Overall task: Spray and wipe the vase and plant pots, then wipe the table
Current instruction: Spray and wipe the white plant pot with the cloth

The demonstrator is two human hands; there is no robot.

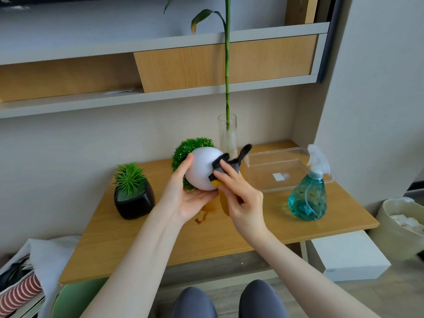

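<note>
The left hand (190, 198) cradles the smooth, probably slippery white pot (204, 171) above the bench (137, 244); the right hand (241, 198) pinches the soft cloth (223, 166) against it.

I see a beige wall (57, 143) behind the desk, and it turns into a corner at 3 o'clock. At 12 o'clock grey shelves (160, 95) cross the wall, with light wood panels (224, 63) set between them. The floor (371, 294) at 5 o'clock is grey wood-look. A white box (351, 255) stands on it at 4 o'clock, and near it, at the right edge, a round beige bin (390, 216). At 8 o'clock lies folded fabric, one piece with red stripes (20, 294). The light is soft and even.
</note>
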